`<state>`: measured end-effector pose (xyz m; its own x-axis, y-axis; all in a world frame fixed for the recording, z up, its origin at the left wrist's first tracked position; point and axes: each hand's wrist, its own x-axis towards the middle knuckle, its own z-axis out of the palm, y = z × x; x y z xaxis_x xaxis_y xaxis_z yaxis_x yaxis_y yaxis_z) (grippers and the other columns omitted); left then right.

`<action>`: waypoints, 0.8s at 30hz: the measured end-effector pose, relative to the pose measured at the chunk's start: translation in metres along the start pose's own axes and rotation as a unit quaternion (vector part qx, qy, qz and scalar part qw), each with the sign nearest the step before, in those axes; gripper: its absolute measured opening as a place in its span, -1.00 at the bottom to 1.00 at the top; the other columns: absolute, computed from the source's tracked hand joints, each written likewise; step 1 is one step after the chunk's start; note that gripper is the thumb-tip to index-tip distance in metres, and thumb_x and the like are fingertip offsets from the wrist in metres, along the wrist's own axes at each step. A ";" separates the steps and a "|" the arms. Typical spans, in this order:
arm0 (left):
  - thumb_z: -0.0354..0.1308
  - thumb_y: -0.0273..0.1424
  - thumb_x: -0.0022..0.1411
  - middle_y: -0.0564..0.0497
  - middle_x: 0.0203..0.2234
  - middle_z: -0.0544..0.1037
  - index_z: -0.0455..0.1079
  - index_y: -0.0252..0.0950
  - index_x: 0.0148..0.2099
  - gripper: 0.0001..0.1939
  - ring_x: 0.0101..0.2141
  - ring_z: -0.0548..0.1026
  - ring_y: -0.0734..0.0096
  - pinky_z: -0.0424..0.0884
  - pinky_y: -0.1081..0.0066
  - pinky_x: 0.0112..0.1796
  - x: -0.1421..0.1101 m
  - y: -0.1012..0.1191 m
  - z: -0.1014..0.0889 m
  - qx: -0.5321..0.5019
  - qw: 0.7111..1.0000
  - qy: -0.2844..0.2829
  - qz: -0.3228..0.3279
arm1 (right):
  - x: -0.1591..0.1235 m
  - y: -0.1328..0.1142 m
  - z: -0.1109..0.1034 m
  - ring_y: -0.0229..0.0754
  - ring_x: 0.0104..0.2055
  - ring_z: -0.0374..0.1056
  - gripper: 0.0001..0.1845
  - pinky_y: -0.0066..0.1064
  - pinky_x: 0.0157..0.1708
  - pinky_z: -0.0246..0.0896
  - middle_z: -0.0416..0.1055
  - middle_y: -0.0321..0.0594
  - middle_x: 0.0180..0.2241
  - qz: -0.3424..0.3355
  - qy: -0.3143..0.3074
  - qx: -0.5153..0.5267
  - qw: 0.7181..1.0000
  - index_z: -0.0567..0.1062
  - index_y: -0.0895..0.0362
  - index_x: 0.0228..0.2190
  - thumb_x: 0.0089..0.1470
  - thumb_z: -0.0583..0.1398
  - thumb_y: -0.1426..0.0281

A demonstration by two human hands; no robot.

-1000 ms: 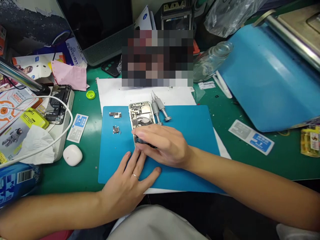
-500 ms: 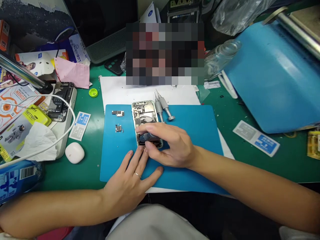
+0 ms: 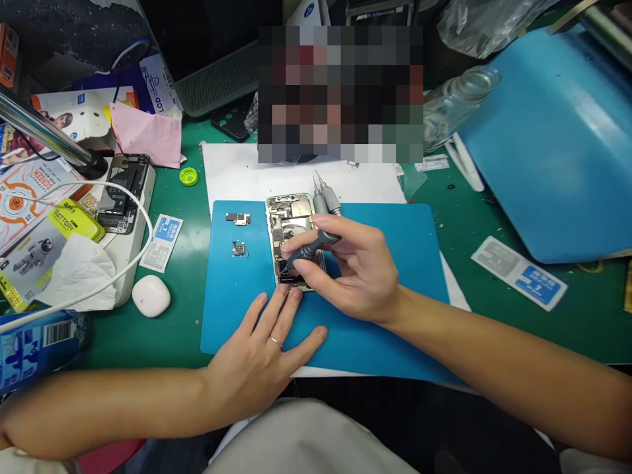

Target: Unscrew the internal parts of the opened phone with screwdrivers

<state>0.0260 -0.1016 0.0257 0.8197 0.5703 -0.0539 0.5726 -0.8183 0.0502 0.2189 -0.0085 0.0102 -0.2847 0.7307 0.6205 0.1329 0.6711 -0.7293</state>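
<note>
An opened smartphone lies on the blue mat, its inner parts bare. My left hand rests flat with fingers spread; the fingertips touch the phone's lower edge. Above the phone's lower half, my right hand pinches a slim dark grey tool with a narrow tip, angled down to the left. Its exact kind is unclear, and fingers cover part of it. Two grey precision screwdrivers lie beside the phone's upper right, partly behind my right hand. A metal shield part and small loose parts sit to the left.
White paper lies under the mat. To the left are a white earbud case, a white cable, a second opened phone and boxes. A glass jar and a blue sheet stand at the right back.
My right hand has lifted slightly and turned, so the dark tool now shows at a slant with its tip toward the phone's lower left. The view has shifted slightly.
</note>
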 end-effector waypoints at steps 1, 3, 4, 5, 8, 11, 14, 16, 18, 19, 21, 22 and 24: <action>0.15 -0.13 0.34 -0.46 0.38 0.07 -0.08 -0.26 0.45 -0.21 0.37 0.07 -0.30 0.03 -0.07 0.26 0.000 0.000 0.000 0.000 1.000 -0.001 0.000 | 0.000 0.000 0.000 -0.23 -0.20 0.55 -0.30 -0.39 -0.19 0.61 0.52 -0.23 -0.13 0.000 0.000 0.003 1.000 0.20 -0.01 0.26 0.17 0.22 0.62; 0.16 -0.14 0.34 -0.48 0.38 0.06 -0.08 -0.27 0.45 -0.21 0.37 0.07 -0.31 0.03 -0.07 0.26 0.000 0.000 0.000 -0.003 1.000 -0.003 0.001 | -0.001 0.000 0.000 -0.23 -0.18 0.55 -0.29 -0.41 -0.22 0.61 0.52 -0.22 -0.13 0.004 0.000 0.009 1.000 0.20 -0.01 0.26 0.16 0.23 0.62; 0.16 -0.14 0.34 -0.48 0.38 0.05 -0.08 -0.27 0.45 -0.21 0.37 0.06 -0.31 0.04 -0.07 0.26 0.000 0.000 0.000 -0.004 1.000 -0.002 0.001 | -0.001 0.000 0.000 -0.23 -0.17 0.55 -0.30 -0.41 -0.23 0.61 0.52 -0.21 -0.13 0.005 0.001 0.015 1.000 0.20 -0.01 0.25 0.16 0.23 0.62; 0.16 -0.15 0.34 -0.49 0.38 0.05 -0.07 -0.28 0.45 -0.21 0.37 0.06 -0.32 0.04 -0.08 0.25 0.000 0.000 0.000 -0.005 1.000 -0.002 0.001 | -0.002 0.001 0.000 -0.22 -0.16 0.55 -0.31 -0.41 -0.23 0.61 0.52 -0.21 -0.13 0.008 -0.001 0.024 1.000 0.20 0.00 0.25 0.17 0.23 0.62; 0.15 -0.16 0.34 -0.50 0.37 0.06 -0.05 -0.26 0.45 -0.23 0.37 0.06 -0.34 0.02 -0.14 0.25 0.000 0.000 0.000 -0.004 1.000 0.003 -0.001 | -0.002 0.002 0.002 -0.21 -0.12 0.55 -0.34 -0.39 -0.23 0.63 0.51 -0.20 -0.12 0.018 -0.015 0.068 0.997 0.20 0.01 0.23 0.18 0.23 0.61; 0.15 -0.16 0.34 -0.49 0.36 0.11 -0.04 -0.26 0.45 -0.24 0.36 0.08 -0.33 0.03 -0.17 0.23 0.000 0.000 0.000 0.002 1.000 0.011 -0.003 | -0.002 0.002 0.004 -0.22 -0.11 0.56 -0.39 -0.44 -0.27 0.62 0.52 -0.20 -0.11 0.030 -0.041 0.114 0.992 0.21 0.00 0.18 0.18 0.23 0.61; 0.14 -0.16 0.35 -0.46 0.33 0.17 -0.03 -0.25 0.45 -0.25 0.35 0.12 -0.29 0.06 -0.17 0.23 -0.001 0.000 0.001 0.006 1.000 0.017 -0.003 | 0.000 0.002 0.005 -0.21 -0.12 0.58 -0.44 -0.45 -0.27 0.61 0.55 -0.22 -0.12 0.036 -0.069 0.132 0.988 0.24 -0.02 0.11 0.18 0.25 0.60; 0.13 -0.16 0.35 -0.45 0.32 0.21 -0.03 -0.24 0.45 -0.25 0.34 0.14 -0.27 0.08 -0.18 0.22 -0.001 0.000 0.001 0.006 1.000 0.015 -0.003 | 0.000 0.001 0.006 -0.19 -0.13 0.59 -0.50 -0.41 -0.23 0.61 0.57 -0.23 -0.14 0.041 -0.081 0.127 0.988 0.28 -0.02 0.06 0.17 0.26 0.58; 0.13 -0.16 0.35 -0.44 0.30 0.23 -0.03 -0.24 0.45 -0.25 0.33 0.17 -0.27 0.11 -0.19 0.21 -0.001 0.000 0.001 0.006 1.000 0.012 -0.004 | 0.000 0.001 0.006 -0.18 -0.14 0.59 -0.53 -0.38 -0.21 0.61 0.58 -0.24 -0.15 0.047 -0.089 0.120 0.988 0.30 -0.03 0.02 0.16 0.27 0.58; 0.13 -0.17 0.35 -0.44 0.30 0.24 -0.03 -0.24 0.45 -0.25 0.32 0.18 -0.27 0.12 -0.19 0.21 -0.001 0.000 0.001 0.006 1.000 0.011 -0.004 | -0.001 0.001 0.005 -0.18 -0.14 0.59 -0.52 -0.37 -0.20 0.61 0.58 -0.24 -0.15 0.046 -0.093 0.118 0.988 0.30 -0.03 0.02 0.15 0.27 0.59; 0.13 -0.16 0.34 -0.43 0.29 0.25 -0.04 -0.24 0.45 -0.24 0.32 0.18 -0.26 0.15 -0.19 0.20 -0.001 0.000 0.001 0.006 1.000 0.010 -0.003 | -0.002 0.002 0.005 -0.17 -0.13 0.59 -0.49 -0.34 -0.18 0.61 0.58 -0.23 -0.14 0.046 -0.100 0.117 0.987 0.29 -0.04 0.03 0.15 0.28 0.60; 0.13 -0.16 0.34 -0.43 0.29 0.25 -0.04 -0.23 0.45 -0.24 0.32 0.18 -0.26 0.16 -0.19 0.20 -0.001 0.000 0.001 0.007 1.000 0.010 -0.002 | -0.002 0.002 0.005 -0.16 -0.12 0.59 -0.49 -0.34 -0.18 0.61 0.58 -0.23 -0.14 0.048 -0.103 0.116 0.987 0.29 -0.04 0.03 0.14 0.28 0.60; 0.12 -0.16 0.34 -0.44 0.29 0.25 -0.04 -0.24 0.45 -0.25 0.32 0.18 -0.27 0.17 -0.21 0.19 0.000 0.000 0.001 0.007 1.000 0.008 0.000 | -0.002 0.002 0.005 -0.16 -0.13 0.59 -0.50 -0.33 -0.17 0.61 0.58 -0.23 -0.15 0.052 -0.108 0.113 0.986 0.31 -0.04 0.02 0.14 0.28 0.60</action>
<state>0.0256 -0.1018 0.0249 0.8201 0.5710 -0.0370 0.5721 -0.8193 0.0368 0.2154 -0.0095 0.0061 -0.4797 0.7343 0.4802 -0.0352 0.5308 -0.8468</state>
